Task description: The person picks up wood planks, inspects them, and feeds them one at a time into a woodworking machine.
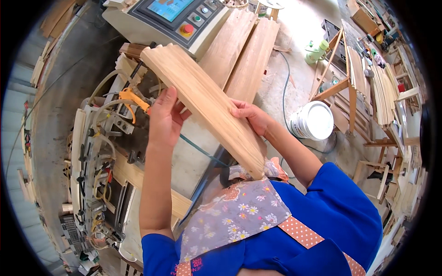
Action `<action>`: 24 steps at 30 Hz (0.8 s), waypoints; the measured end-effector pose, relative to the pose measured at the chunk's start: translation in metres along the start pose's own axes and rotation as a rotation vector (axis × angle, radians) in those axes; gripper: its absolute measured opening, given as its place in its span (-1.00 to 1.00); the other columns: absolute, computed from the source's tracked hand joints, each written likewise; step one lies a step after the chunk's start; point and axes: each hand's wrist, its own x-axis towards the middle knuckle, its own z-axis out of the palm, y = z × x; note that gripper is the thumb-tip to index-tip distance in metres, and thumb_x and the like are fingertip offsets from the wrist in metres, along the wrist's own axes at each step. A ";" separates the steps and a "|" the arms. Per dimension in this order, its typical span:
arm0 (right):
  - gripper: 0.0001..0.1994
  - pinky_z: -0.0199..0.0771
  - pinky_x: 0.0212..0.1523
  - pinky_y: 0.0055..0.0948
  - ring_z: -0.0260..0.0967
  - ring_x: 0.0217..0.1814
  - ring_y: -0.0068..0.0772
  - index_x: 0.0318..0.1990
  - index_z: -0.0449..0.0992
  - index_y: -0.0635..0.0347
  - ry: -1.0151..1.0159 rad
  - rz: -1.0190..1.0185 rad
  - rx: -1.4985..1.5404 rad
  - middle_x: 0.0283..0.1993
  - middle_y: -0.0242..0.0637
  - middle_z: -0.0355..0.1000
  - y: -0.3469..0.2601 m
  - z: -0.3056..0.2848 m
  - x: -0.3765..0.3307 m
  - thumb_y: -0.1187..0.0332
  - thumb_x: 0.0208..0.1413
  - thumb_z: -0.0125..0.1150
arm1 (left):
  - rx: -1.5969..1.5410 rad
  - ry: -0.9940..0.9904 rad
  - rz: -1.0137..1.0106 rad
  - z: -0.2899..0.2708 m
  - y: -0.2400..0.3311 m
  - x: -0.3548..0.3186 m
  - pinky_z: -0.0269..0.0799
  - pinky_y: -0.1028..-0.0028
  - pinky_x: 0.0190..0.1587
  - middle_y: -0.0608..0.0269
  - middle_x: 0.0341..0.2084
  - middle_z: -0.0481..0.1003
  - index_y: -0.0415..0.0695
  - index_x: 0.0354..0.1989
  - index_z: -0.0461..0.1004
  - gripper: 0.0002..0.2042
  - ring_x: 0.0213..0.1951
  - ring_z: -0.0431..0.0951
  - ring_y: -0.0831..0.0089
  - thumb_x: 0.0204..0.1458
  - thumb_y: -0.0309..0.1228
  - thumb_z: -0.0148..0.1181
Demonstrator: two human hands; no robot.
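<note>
A long pale wooden board (209,103) with a notched far end slants across in front of me, its near end close to my apron. My left hand (166,110) grips its left edge, the thumb along the side and some fingers hidden beneath. On the right edge, lower down, my right hand (251,116) holds it with the thumb on top; the other fingers are partly out of sight. Beyond it lie two similar boards (251,62) side by side. An orange air gun (133,100) is just left of my left hand.
A control panel (188,28) with a screen and buttons stands at the far left. Hoses and clamps of a machine (99,152) run down the left. To the right are a white bucket (313,120), a green jug (316,50) and a wooden rack (347,87).
</note>
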 end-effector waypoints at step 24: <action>-0.29 0.16 0.30 -0.40 0.19 0.27 -0.40 0.36 0.13 0.21 0.218 -0.434 -0.340 0.25 -0.26 0.27 0.011 -0.006 0.005 0.43 0.01 0.27 | 0.311 0.005 -0.159 -0.014 -0.113 -0.067 0.44 0.51 -0.09 0.18 -0.13 0.50 -0.36 0.08 0.34 -0.61 -0.13 0.51 0.49 0.07 -0.48 0.11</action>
